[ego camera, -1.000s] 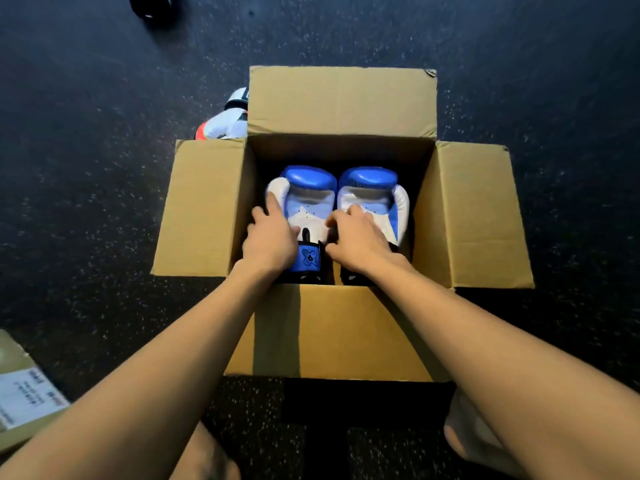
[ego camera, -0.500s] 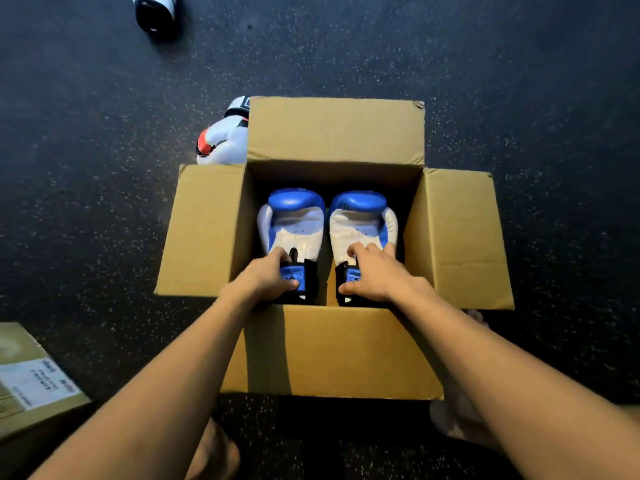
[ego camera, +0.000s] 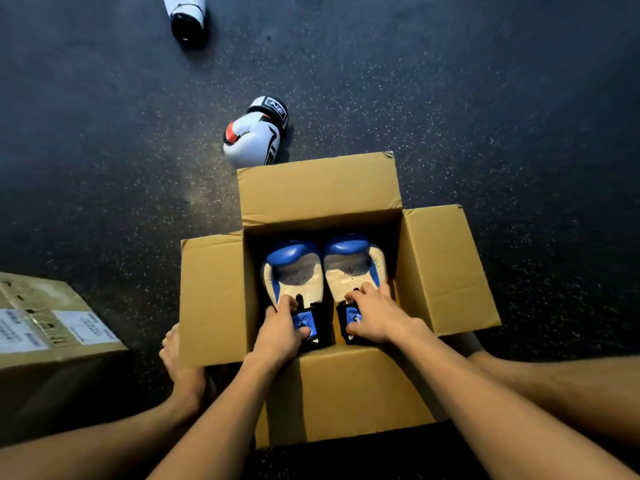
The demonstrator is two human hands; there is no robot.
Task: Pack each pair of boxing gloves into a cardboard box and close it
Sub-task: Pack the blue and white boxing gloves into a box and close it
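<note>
Two blue-and-white boxing gloves are seen inside the open cardboard box (ego camera: 322, 188), whose four flaps are folded outward: the left blue glove (ego camera: 294, 271) and the right blue glove (ego camera: 353, 265) lie close side by side, pale palm sides up, padded ends toward the far wall. The black cuff of each is largely hidden. The left hand (ego camera: 280, 336) is curled round the cuff of the left blue glove, thumb laid on its blue strap; the right hand (ego camera: 377, 318) is clamped likewise on the cuff of the right blue glove. The hands are kept apart, one per glove. The box's floor and near inner wall cannot be made out. On the dark speckled floor (ego camera: 485, 98) a white glove (ego camera: 254, 136) lies just beyond the far flap, partly hidden by it; a second white glove (ego camera: 187, 19) is cut off at the far edge. At left a taped carton (ego camera: 52, 327) is cropped, its labels too blurred to read. A bare foot (ego camera: 180, 368) is partly covered by the left flap.
</note>
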